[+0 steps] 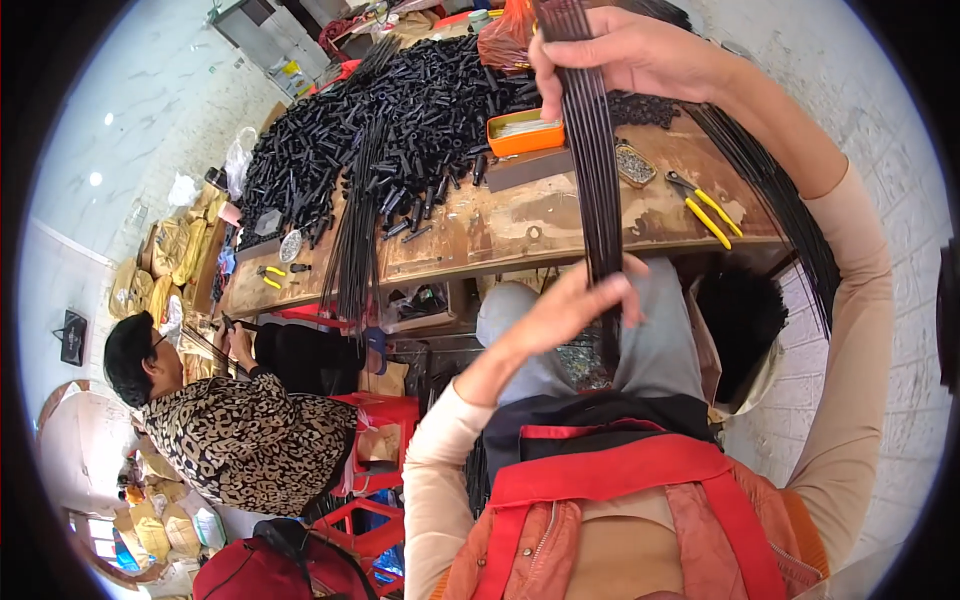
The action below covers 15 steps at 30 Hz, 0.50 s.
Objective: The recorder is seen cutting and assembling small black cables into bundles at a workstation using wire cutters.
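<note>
A bundle of long, thin black rods [592, 150] stands nearly upright over my lap and the table's front edge. Near its upper end, my right hand [625, 50] is closed round the rods, with the thumb across their front. Lower down, my left hand [580, 308] wraps the same bundle just above my knees; some of its fingers are hidden behind the rods. Right of the bundle on the table are a small dish of tiny metal parts [636, 167] and yellow-handled pliers [708, 212]. An orange box [526, 142] holding thin pale sticks sits to the left.
A big heap of black tubular parts [400, 130] covers the wooden table [480, 235]. More black rods [358, 235] hang over its front edge, and others [790, 210] lie at the right end. A person in a patterned top [250, 430] works at the left, beside red stools [375, 445].
</note>
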Tool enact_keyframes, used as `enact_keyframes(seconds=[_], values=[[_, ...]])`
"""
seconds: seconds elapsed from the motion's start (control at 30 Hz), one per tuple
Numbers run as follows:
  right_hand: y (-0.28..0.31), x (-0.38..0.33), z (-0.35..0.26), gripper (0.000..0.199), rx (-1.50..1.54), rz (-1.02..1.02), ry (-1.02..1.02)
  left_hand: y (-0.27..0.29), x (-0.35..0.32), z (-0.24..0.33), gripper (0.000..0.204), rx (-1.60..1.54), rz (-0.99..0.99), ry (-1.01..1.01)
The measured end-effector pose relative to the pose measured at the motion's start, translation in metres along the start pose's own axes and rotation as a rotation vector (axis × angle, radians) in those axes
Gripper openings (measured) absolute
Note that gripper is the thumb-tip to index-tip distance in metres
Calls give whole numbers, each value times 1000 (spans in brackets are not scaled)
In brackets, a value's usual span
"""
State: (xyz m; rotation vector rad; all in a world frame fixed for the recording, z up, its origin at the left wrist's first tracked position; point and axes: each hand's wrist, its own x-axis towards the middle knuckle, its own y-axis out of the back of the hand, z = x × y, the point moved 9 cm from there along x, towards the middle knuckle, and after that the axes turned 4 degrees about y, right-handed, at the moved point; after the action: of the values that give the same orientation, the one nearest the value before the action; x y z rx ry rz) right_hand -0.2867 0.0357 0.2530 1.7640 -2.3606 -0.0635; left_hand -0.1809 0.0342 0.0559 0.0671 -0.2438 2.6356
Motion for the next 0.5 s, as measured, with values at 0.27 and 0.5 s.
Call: enact_keyframes(seconds=[0.27,0.5], values=[[-45,-62,-85,55,-1646,860,909,45,-26,19,26,354,473,-157],[-85,-39,61,36,-1927,-36,104,23,-16,108,28,1666,811,-217]])
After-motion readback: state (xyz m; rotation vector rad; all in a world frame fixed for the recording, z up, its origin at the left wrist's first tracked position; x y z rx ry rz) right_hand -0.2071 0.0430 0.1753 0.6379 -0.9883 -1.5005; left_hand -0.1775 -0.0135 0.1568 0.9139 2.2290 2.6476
